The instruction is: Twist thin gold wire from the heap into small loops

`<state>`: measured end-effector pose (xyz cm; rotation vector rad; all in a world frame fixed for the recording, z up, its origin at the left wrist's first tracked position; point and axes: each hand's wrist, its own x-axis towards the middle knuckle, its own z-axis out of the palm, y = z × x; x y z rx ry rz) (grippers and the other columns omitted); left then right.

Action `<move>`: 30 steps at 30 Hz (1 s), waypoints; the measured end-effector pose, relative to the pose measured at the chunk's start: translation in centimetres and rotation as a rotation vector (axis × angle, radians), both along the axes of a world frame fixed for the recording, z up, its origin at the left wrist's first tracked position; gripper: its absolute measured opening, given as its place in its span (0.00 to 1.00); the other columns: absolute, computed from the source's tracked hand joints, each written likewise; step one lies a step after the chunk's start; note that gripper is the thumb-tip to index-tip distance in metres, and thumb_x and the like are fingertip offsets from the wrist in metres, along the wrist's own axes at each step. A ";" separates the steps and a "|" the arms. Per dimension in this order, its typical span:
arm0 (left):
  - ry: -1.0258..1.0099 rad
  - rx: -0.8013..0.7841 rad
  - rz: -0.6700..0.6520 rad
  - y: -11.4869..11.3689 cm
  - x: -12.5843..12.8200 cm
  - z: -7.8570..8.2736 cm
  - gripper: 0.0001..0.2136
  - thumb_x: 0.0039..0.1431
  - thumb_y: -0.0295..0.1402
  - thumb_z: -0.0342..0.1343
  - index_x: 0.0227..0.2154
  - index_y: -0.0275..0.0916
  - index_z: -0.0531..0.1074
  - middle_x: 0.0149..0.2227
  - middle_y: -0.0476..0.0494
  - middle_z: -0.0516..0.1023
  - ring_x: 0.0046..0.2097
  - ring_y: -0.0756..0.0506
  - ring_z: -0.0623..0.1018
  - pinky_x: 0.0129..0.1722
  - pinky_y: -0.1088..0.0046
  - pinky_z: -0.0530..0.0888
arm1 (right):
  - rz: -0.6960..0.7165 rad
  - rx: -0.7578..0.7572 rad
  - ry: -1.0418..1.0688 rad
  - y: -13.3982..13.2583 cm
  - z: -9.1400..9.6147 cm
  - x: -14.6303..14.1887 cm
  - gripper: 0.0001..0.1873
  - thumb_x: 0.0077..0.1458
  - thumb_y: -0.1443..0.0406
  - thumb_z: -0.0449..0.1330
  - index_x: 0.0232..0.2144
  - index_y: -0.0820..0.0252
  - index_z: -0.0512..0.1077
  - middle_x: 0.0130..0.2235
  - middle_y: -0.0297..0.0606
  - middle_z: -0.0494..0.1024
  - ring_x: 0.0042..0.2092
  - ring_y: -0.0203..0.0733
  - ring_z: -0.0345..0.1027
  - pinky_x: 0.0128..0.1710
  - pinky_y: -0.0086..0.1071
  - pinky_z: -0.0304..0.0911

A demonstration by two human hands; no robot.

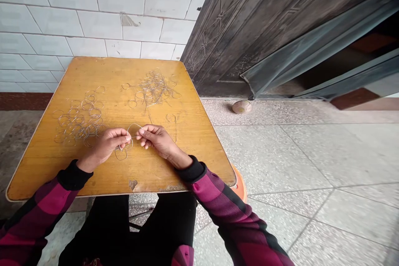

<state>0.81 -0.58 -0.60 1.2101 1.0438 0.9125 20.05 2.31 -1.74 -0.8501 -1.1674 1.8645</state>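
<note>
Both my hands hover low over a yellow wooden tabletop (183,162). My left hand (107,145) and my right hand (156,139) pinch a thin silvery wire loop (134,129) between their fingertips. A second small loop (121,154) hangs from it, touching or nearly touching the wood. Close to my left hand lies a loose heap of similar wire rings (79,121). A denser, tangled cluster of wire rings (154,89) sits farther off, beyond my right hand, with a few single rings around it.
The worn table has chipped veneer at its near edge and stands against a white tiled wall (93,8). A dark embossed metal door (249,29) stands to the right. A small ball (241,107) lies on the speckled terrazzo floor (296,162), and an orange stool (240,185) shows beside the table.
</note>
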 end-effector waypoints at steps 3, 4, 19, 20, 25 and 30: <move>0.037 0.013 0.062 0.1 0.1 0.2 0.08 0.48 0.35 0.59 0.22 0.36 0.72 0.21 0.50 0.70 0.23 0.53 0.65 0.25 0.75 0.61 | 0.010 0.032 -0.018 0.0 0.1 0.0 0.18 0.45 0.52 0.68 0.26 0.61 0.74 0.27 0.32 0.77 0.24 0.27 0.67 0.20 0.21 0.61; 0.048 0.020 0.093 0.1 0.1 0.3 0.07 0.47 0.35 0.59 0.22 0.36 0.72 0.21 0.50 0.70 0.23 0.53 0.65 0.25 0.75 0.61 | 0.011 0.034 -0.022 0.0 0.2 0.1 0.18 0.45 0.52 0.68 0.26 0.61 0.73 0.27 0.32 0.77 0.24 0.27 0.67 0.20 0.21 0.61; -0.020 -0.157 -0.078 0.4 -1.0 0.4 0.06 0.44 0.33 0.58 0.21 0.36 0.70 0.18 0.50 0.68 0.21 0.53 0.64 0.23 0.76 0.60 | -0.054 0.545 -0.299 -0.4 0.1 0.5 0.18 0.55 0.59 0.62 0.48 0.56 0.69 0.38 0.37 0.74 0.32 0.34 0.68 0.32 0.31 0.67; -0.114 -0.222 -0.069 0.5 -1.0 0.3 0.06 0.43 0.33 0.59 0.20 0.36 0.69 0.18 0.51 0.67 0.21 0.54 0.63 0.22 0.77 0.59 | -0.049 0.693 -0.340 -0.5 0.4 0.6 0.16 0.57 0.60 0.61 0.48 0.55 0.70 0.41 0.40 0.74 0.38 0.37 0.69 0.37 0.34 0.68; -0.429 -0.460 -0.094 0.7 -1.0 0.3 0.10 0.41 0.31 0.61 0.17 0.37 0.64 0.17 0.52 0.62 0.20 0.56 0.59 0.19 0.79 0.56 | 0.016 1.102 -0.411 -0.6 1.3 1.4 0.13 0.62 0.64 0.54 0.47 0.55 0.72 0.52 0.46 0.69 0.53 0.45 0.65 0.50 0.44 0.65; -0.244 -0.348 -0.111 0.1 -0.7 0.5 0.10 0.47 0.36 0.61 0.22 0.35 0.70 0.23 0.47 0.71 0.22 0.54 0.66 0.21 0.77 0.62 | -0.020 1.081 -0.497 -0.2 1.1 1.7 0.11 0.63 0.61 0.55 0.41 0.57 0.75 0.42 0.44 0.75 0.43 0.42 0.70 0.44 0.38 0.66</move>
